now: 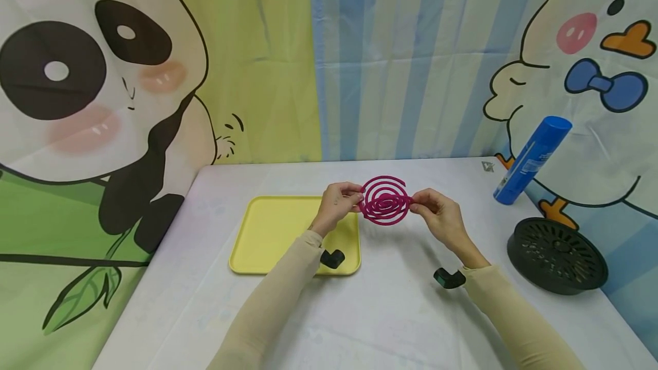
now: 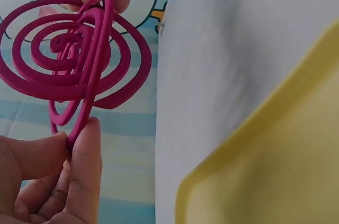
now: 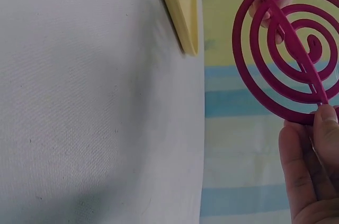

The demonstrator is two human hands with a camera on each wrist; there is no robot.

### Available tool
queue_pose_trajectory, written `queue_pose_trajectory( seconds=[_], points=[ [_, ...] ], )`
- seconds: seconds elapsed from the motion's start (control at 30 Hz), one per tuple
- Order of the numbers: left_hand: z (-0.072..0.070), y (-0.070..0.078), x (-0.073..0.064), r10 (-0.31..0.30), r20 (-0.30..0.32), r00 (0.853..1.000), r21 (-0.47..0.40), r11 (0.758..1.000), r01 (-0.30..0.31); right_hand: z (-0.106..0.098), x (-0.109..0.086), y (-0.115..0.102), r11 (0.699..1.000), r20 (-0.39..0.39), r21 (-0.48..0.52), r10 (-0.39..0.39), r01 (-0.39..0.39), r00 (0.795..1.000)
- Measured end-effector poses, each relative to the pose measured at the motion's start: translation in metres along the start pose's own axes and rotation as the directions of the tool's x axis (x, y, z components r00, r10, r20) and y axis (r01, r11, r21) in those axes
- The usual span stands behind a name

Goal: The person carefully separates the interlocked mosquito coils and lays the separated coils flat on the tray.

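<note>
Two magenta mosquito coils (image 1: 386, 204), interlocked and crossing at an angle, are held up above the white table. My left hand (image 1: 335, 205) pinches their left edge between thumb and fingers, and my right hand (image 1: 441, 217) pinches the right edge. Seen from the left wrist, one coil (image 2: 99, 49) stands nearly edge-on with its lower end in the left fingertips, while the other spreads out across it. In the right wrist view, the right thumb and fingers (image 3: 299, 166) grip the lower rim of the coils, and the left hand shows behind the top.
A yellow tray (image 1: 288, 233) lies under the left forearm. To the right stand a black round slotted holder (image 1: 557, 256) and, farther back, a blue cylindrical can (image 1: 534, 159). Printed cloth (image 1: 390, 61) hangs behind the table (image 1: 380, 313).
</note>
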State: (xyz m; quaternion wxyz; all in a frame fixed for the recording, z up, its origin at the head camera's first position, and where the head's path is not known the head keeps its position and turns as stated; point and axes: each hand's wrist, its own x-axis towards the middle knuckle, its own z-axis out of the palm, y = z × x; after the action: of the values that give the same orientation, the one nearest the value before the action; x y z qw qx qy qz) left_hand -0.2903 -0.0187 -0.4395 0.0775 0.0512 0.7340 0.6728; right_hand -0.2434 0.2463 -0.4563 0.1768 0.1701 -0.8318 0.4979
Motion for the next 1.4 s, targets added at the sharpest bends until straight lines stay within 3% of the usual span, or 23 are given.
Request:
queue_pose_trajectory(
  seconds=[0.27,0.53,0.83,1.13,1.4],
  points=[
    [-0.0020,-0.0010,0.0013,-0.023,0.042,0.999,0.013,1.000,0.022,0.0005,0.0001,-0.0018,0.999,-0.033,-0.032,-0.036,0.035,0.999],
    [-0.0028,-0.0011,0.0006,-0.042,0.053,0.998,0.008,0.999,0.041,0.0006,-0.0010,-0.0025,1.000,-0.016,-0.020,0.022,-0.022,1.000],
    [-0.0020,0.0022,-0.0018,0.038,0.035,0.999,-0.002,0.999,-0.038,0.0002,-0.0016,-0.0009,0.996,0.020,0.015,0.084,-0.084,0.996],
    [-0.0011,0.0028,-0.0033,0.126,0.005,0.992,-0.036,0.991,-0.126,-0.0021,-0.0012,-0.0027,0.994,0.048,0.049,0.092,-0.094,0.995],
    [-0.0007,0.0033,-0.0024,0.096,-0.013,0.995,-0.027,0.995,-0.097,-0.0011,-0.0007,-0.0030,0.998,0.027,0.042,0.052,-0.053,0.998]
  ],
)
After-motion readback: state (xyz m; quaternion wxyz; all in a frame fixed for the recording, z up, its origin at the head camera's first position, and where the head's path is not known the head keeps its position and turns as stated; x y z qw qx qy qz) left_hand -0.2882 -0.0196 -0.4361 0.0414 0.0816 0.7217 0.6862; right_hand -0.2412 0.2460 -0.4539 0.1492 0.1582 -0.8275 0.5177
